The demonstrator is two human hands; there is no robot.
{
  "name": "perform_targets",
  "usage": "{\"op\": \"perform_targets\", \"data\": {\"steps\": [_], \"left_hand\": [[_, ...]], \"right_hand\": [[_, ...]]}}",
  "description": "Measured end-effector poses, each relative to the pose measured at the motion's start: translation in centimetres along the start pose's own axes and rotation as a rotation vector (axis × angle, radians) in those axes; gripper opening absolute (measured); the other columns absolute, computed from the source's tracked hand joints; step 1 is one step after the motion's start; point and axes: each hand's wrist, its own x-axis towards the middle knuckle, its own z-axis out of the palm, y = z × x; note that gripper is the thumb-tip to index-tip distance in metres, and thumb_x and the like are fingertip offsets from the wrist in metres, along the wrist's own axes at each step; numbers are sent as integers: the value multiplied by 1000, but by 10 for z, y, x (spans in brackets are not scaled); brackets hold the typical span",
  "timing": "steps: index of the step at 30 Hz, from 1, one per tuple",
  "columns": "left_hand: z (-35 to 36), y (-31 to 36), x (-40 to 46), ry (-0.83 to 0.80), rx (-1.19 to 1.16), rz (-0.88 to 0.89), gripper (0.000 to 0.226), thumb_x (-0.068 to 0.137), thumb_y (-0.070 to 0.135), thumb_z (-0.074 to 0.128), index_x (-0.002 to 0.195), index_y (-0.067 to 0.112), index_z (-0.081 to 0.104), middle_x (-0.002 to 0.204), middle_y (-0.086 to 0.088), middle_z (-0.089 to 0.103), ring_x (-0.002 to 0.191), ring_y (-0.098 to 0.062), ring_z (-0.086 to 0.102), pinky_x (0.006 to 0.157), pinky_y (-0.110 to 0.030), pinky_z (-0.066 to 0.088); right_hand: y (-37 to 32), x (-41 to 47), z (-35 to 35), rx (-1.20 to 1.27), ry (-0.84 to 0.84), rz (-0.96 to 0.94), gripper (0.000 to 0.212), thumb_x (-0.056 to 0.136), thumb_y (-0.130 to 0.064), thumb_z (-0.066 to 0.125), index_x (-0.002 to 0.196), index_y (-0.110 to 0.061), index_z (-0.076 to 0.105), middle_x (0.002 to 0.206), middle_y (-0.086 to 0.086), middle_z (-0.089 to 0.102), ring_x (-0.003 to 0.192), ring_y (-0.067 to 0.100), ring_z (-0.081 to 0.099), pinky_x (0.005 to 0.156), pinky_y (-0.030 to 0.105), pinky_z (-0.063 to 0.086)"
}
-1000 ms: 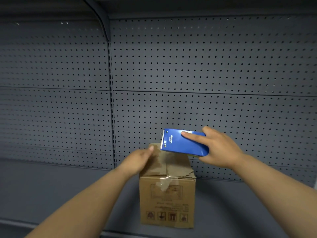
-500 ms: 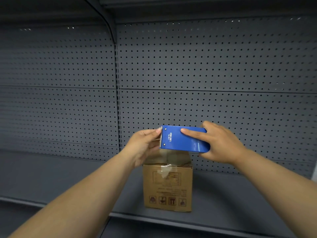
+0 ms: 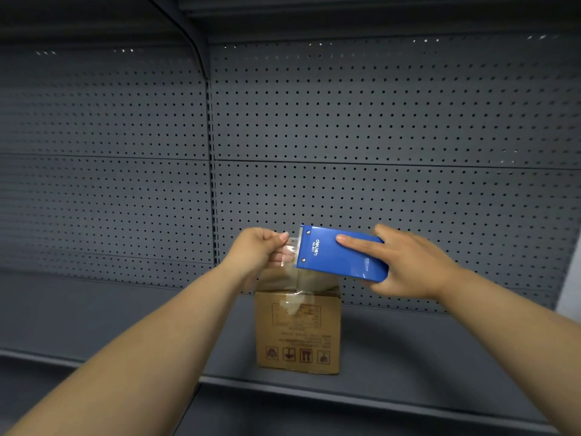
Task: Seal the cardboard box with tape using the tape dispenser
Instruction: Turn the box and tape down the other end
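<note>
A brown cardboard box [image 3: 298,335] stands upright on the grey shelf, with old clear tape hanging over its front top edge. Above it my right hand [image 3: 412,265] grips a blue tape dispenser [image 3: 341,254], index finger laid along its top, toothed blade pointing left. My left hand [image 3: 257,250] pinches the end of the clear tape [image 3: 290,251] just at the blade. A short stretch of tape shows between fingers and dispenser. Both hands are held above the box, apart from it. Much of the box top is hidden behind my hands.
The box sits on a dark grey metal shelf [image 3: 125,316] near its front edge [image 3: 345,394]. A perforated grey back panel [image 3: 377,136] rises right behind. An upper shelf overhangs at the top.
My left hand left the box top, rose to the dispenser's blade and took hold of the tape end. The dispenser lifted slightly away from the box.
</note>
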Motion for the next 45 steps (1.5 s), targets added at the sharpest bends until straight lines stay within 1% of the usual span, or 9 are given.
{"op": "perform_targets", "data": {"steps": [4, 7, 12, 17, 21, 27, 31, 34, 45], "left_hand": [[1, 0, -3, -14, 19, 6, 21, 95, 15, 51, 85, 0, 62, 65, -4, 63, 43, -3, 58, 48, -14, 49], [-15, 0, -2, 43, 14, 7, 23, 95, 16, 50, 79, 4, 61, 70, -8, 60, 53, -11, 57, 55, -17, 53], [-81, -8, 1, 135, 85, -77, 21, 94, 21, 51, 85, 6, 62, 78, -10, 58, 72, -22, 52, 77, -32, 50], [-74, -9, -4, 50, -19, -158, 20, 93, 21, 53, 94, 2, 60, 80, -8, 63, 74, -20, 62, 68, -26, 56], [-65, -14, -4, 64, 29, -163, 6, 89, 7, 58, 83, 7, 60, 79, -8, 60, 76, -19, 58, 80, -31, 53], [-52, -25, -1, 150, 24, -178, 8, 86, 1, 61, 94, 2, 60, 79, -10, 64, 72, -17, 62, 69, -24, 54], [-46, -27, -4, 164, 18, -175, 10, 84, 0, 64, 89, 7, 59, 85, -9, 66, 72, -15, 63, 57, -21, 54], [-41, -31, -6, 166, 10, -169, 10, 85, -1, 62, 85, 8, 58, 78, -9, 63, 66, -15, 61, 54, -14, 55], [-34, -60, -3, 202, 98, -238, 10, 83, 2, 65, 89, 5, 58, 72, -9, 63, 61, -14, 60, 59, -21, 52]], "right_hand": [[-2, 0, -1, -2, -21, -19, 85, 64, -40, 70, 134, -50, 23, 76, -4, 33, 57, 14, 35, 50, 12, 12], [2, -1, -3, -7, -16, -18, 81, 65, -46, 66, 134, -51, 23, 77, -4, 34, 57, 15, 37, 49, 13, 15], [25, -19, -6, -67, -74, 44, 85, 67, -47, 67, 133, -57, 15, 79, -4, 37, 60, 16, 42, 46, 17, 23], [25, -17, -1, -125, -81, 43, 80, 69, -48, 65, 133, -55, 17, 79, -4, 35, 61, 16, 40, 53, 25, 31], [25, -16, -3, -205, -96, 55, 79, 73, -49, 60, 135, -58, 13, 81, -4, 34, 64, 15, 40, 55, 24, 31], [20, -15, -8, -274, -116, 54, 73, 79, -46, 53, 136, -57, 8, 86, -2, 36, 71, 16, 40, 60, 25, 29], [22, -24, -9, -293, -133, 76, 74, 80, -48, 52, 136, -57, 5, 88, -2, 37, 73, 16, 41, 61, 26, 30], [21, -31, -9, -287, -152, 83, 75, 79, -48, 53, 136, -57, 5, 87, -2, 37, 74, 16, 41, 60, 26, 34], [19, -43, 7, -235, -198, 111, 75, 79, -53, 51, 131, -64, -3, 89, -3, 38, 73, 15, 44, 59, 26, 35]]}}
